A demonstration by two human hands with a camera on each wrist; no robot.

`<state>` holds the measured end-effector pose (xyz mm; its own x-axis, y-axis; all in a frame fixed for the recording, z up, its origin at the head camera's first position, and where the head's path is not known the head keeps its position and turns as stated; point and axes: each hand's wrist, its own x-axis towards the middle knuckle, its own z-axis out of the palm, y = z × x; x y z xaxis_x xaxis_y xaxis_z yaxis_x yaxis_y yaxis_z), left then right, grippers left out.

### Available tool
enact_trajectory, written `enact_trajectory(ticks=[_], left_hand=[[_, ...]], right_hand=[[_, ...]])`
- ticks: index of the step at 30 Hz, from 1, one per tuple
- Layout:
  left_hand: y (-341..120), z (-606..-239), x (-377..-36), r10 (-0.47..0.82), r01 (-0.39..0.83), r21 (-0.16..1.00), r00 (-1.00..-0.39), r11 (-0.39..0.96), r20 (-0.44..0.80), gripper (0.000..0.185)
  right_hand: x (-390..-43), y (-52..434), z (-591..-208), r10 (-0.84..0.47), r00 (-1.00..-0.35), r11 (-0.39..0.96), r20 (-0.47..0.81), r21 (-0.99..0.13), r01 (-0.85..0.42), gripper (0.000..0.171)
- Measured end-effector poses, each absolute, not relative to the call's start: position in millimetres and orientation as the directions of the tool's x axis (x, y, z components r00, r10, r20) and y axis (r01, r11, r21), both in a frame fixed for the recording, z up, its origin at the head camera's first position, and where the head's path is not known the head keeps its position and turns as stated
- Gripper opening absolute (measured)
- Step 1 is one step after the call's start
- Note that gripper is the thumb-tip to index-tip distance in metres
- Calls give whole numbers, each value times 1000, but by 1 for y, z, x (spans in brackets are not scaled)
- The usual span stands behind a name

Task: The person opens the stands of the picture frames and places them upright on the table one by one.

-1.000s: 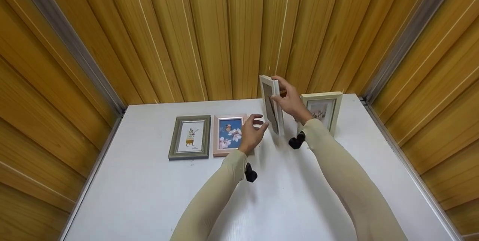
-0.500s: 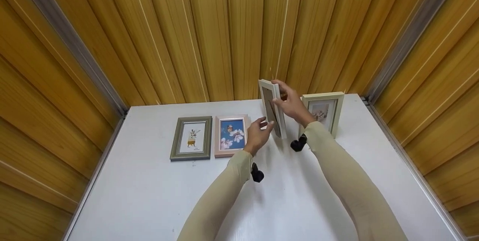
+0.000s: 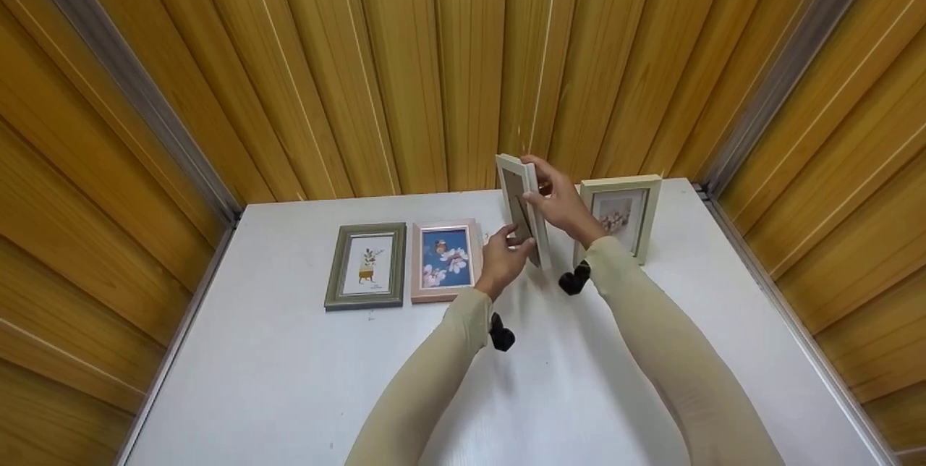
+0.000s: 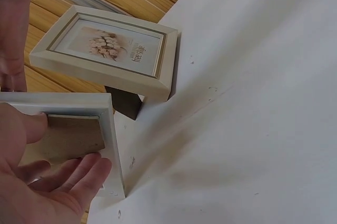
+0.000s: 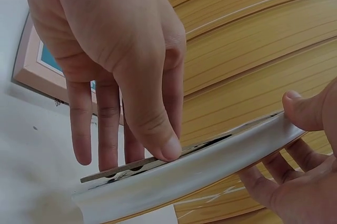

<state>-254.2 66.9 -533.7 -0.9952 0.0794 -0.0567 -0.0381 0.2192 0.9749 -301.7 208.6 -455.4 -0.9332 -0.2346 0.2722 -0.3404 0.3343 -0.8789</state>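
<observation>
A white picture frame (image 3: 540,238) stands upright on the white table, its brown back turned toward the left. My right hand (image 3: 564,202) grips its upper edge, thumb on the back side and fingers round the front, as the right wrist view also shows. Lower down, my left hand (image 3: 504,263) pinches the brown support leg (image 4: 71,139) on the frame's back between thumb and fingers. Seen from the right wrist, the leg (image 5: 118,171) stands slightly off the backing at its lower end. The frame's picture side is hidden.
A cream picture frame (image 3: 587,195) with a flower picture stands propped at right, just behind my right wrist. A green frame (image 3: 333,270) and a pink frame (image 3: 418,263) lie face up to the left. Wooden panels (image 3: 405,75) wall the table's (image 3: 289,379) back and sides.
My left hand has moved right and slightly forward, from beside the white frame onto its support leg. The right hand and the frame have lowered slightly.
</observation>
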Motion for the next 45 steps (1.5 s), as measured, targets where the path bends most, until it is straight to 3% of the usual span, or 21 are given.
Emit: enact_trajectory(ticks=[13,25,45], left_hand=[[56,-526,-256,114,-21,973,-992,231,-48,52],[18,-510,-268,119,80,957,-992,279,48,47],[7,-516,-272,132,75,965,-990,250,43,43]], right_hand=[[-300,208,-448,-236,-932,343,274,-874,-344,59],[-300,214,-434,-226,-930,368,289,-859,-357,58],[-300,205,-440,-206,-934,367,292,-862,-350,60]])
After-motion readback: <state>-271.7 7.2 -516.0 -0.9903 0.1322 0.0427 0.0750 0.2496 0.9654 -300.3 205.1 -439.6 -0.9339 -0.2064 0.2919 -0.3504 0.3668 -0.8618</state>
